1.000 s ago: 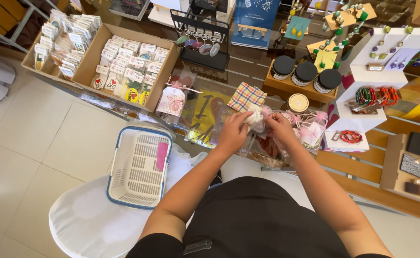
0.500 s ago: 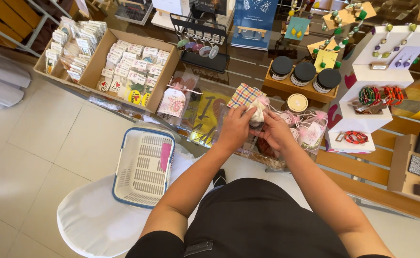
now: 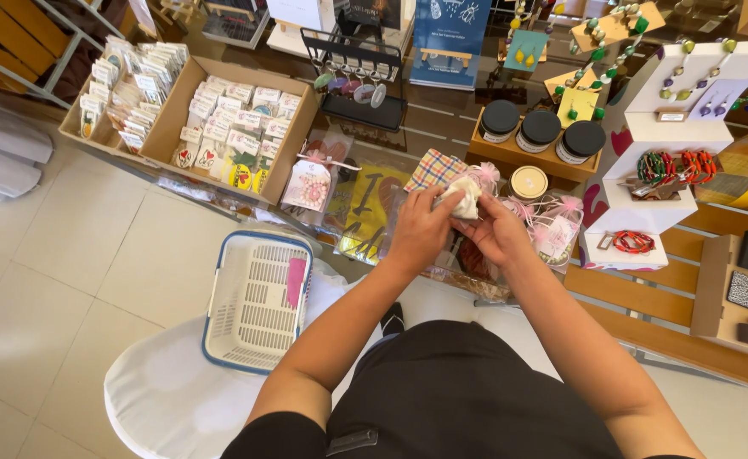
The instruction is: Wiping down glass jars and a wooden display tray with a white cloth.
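- Head view, far left: cardboard box point(image 3: 229, 127) of small carded items sits on the worktop point(image 3: 442, 119); it has slid lower and nearer in the picture than a second ago, so the wearer has leaned in.
- White basket point(image 3: 255, 302) with blue rim rests on a white-covered stool point(image 3: 161, 399), a pink item inside; untouched throughout.
- Left hand point(image 3: 421, 229) closed around the near side of a small white pouch point(image 3: 463, 197). A second ago the fingers were lower, among the pink organza bags point(image 3: 552, 221); now the pouch is lifted clear, just above the plaid cloth point(image 3: 435, 170).
- Right hand point(image 3: 497, 231) pinches the pouch's other side, fingertips meeting the left's. Both grips look tighter and closer together than before; my reading is the pouch is being worked or opened, not set down.
- Right: three black-lidded jars point(image 3: 541, 129) and bracelet stands point(image 3: 671, 170), unmoved.
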